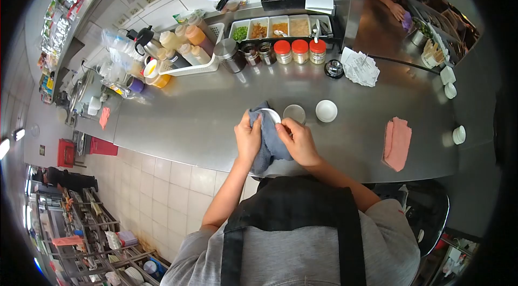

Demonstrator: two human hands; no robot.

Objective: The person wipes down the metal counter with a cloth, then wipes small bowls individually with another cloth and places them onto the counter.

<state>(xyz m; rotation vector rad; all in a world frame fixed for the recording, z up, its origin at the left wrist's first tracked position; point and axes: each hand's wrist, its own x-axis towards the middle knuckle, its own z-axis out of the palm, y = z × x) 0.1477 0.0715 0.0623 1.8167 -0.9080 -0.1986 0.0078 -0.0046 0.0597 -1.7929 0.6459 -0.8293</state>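
Over the steel counter, my left hand (248,139) is closed on a grey cloth (268,152), which wraps around a small white bowl (273,115). Only part of the bowl's rim shows above the cloth. My right hand (298,143) pinches at the bowl's edge with thumb and fingers, the cloth hanging between both hands. Just beyond the right hand stands a small greyish bowl (294,113), partly hidden by the fingers. A white bowl (326,111) sits to its right on the counter.
A folded pink cloth (397,144) lies on the right. Along the back are red-lidded jars (300,51), a dark bell (334,69), crumpled receipts (360,67), a topping tray (280,28) and a white basket (208,65) of bottles. Small white cups (458,135) appear at the far right.
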